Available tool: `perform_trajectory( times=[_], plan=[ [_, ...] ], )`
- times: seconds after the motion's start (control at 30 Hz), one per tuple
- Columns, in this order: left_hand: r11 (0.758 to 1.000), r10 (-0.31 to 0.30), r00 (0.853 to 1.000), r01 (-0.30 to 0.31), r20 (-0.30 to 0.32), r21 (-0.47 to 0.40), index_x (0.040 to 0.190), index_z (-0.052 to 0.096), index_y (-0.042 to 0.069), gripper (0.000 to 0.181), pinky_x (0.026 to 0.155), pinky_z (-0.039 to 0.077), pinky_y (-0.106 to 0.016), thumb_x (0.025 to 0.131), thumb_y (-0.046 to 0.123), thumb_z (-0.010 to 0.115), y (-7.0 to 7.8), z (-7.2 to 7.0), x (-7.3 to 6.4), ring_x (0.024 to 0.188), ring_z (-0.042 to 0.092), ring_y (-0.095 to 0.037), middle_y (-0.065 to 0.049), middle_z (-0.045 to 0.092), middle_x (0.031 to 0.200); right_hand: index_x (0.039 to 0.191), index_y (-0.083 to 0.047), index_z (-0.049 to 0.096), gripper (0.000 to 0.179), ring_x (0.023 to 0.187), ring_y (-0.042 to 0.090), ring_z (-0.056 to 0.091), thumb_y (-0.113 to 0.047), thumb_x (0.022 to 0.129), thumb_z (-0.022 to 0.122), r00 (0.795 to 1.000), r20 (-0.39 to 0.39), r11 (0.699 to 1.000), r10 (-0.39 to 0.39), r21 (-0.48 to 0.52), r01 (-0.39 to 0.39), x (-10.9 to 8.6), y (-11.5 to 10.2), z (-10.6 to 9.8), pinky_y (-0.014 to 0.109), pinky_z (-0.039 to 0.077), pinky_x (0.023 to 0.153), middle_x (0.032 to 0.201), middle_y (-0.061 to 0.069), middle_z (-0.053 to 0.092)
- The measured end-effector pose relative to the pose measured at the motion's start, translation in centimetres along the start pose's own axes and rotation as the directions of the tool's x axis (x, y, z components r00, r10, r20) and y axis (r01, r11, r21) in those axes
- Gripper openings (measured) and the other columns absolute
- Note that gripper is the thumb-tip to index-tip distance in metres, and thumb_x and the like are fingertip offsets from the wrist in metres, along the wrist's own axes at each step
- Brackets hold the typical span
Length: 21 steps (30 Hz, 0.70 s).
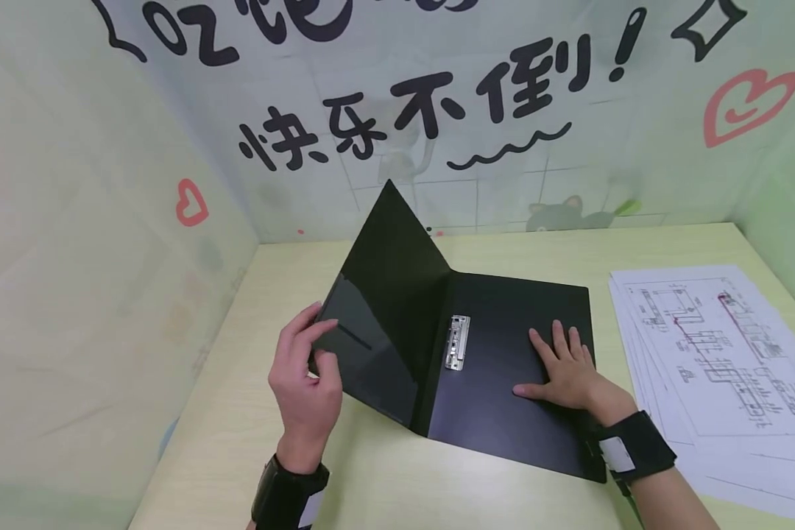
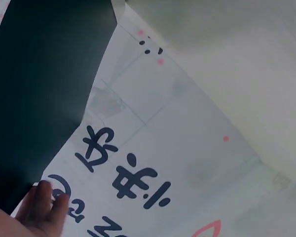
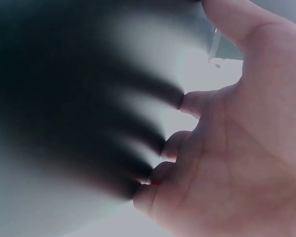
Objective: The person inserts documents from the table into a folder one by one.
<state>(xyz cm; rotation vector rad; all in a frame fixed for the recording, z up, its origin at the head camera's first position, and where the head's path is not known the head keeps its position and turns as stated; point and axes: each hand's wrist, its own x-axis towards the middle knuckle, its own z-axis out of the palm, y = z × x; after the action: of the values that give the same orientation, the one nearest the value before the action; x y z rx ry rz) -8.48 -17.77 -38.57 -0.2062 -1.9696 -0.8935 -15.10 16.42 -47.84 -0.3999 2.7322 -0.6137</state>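
Note:
A black ring folder (image 1: pixel 503 427) stands spread on the table, its left cover (image 1: pixel 397 272) raised at a slant. A clear pocket (image 1: pixel 371 353) covers the lower part of that cover's inside. My left hand (image 1: pixel 308 383) pinches the cover's outer left edge; in the left wrist view its fingers (image 2: pixel 43 207) show at the edge of the dark cover. My right hand (image 1: pixel 566 372) rests on the right inner panel with fingers spread, and the right wrist view shows its fingertips (image 3: pixel 172 145) against the dark surface. Beside the spine sits a metal binder clip mechanism (image 1: pixel 458 342).
Several printed sheets with line drawings (image 1: pixel 722 353) lie in a loose stack on the right of the table (image 1: pixel 371 486). Behind is a wall sheet (image 1: pixel 510 191) with large black characters, and a pale side wall (image 1: pixel 93 294) closes off the left.

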Motion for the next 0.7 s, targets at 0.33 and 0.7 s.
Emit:
perform_trajectory(
  times=[0.33, 0.7],
  plan=[
    [0.890, -0.112, 0.985, 0.039, 0.135, 0.454, 0.109, 0.071, 0.000, 0.032, 0.077, 0.048, -0.056, 0.081, -0.011, 0.059, -0.1, -1.0, 1.1, 0.077, 0.060, -0.041, -0.023, 0.065, 0.113, 0.152, 0.002, 0.026, 0.107, 0.142, 0.066, -0.001, -0.050, 0.076, 0.078, 1.000, -0.013, 1.000, -0.017, 0.018, 0.017, 0.0, 0.1, 0.0, 0.076, 0.007, 0.111, 0.157, 0.041, 0.004],
    [0.679, -0.304, 0.891, -0.044, 0.336, 0.733, 0.138, 0.057, 0.011, 0.055, 0.099, 0.028, -0.074, 0.085, 0.018, 0.069, -1.4, 0.3, -1.2, 0.123, 0.043, -0.062, -0.037, 0.037, 0.147, 0.153, 0.001, 0.026, 0.107, 0.142, 0.065, -0.001, -0.051, 0.075, 0.079, 1.000, -0.008, 1.000, -0.025, 0.013, 0.025, 0.0, 0.5, -0.1, 0.076, 0.008, 0.111, 0.157, 0.041, 0.003]
  ],
)
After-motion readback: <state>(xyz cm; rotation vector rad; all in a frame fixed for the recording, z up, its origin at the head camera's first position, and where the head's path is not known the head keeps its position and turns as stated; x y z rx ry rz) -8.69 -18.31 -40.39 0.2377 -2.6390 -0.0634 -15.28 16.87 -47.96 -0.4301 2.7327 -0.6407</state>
